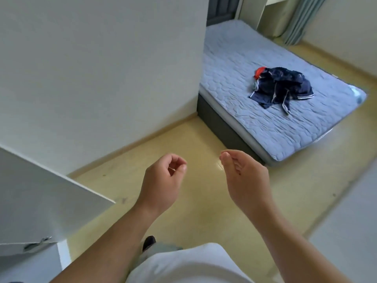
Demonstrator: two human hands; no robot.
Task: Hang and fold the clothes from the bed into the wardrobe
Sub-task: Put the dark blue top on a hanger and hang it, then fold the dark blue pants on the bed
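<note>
The grey quilted bed [265, 123] is carrying a navy-and-red heap of clothes [281, 86], so their hanging and folding seems to be waiting, while the left hand [163, 180] and right hand [246, 180] are hovering loosely curled, empty, well short of it.

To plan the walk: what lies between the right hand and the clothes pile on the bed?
In the head view, only bare floor, then the bed's edge and quilted mattress, lie between the right hand and the clothes pile.
</note>
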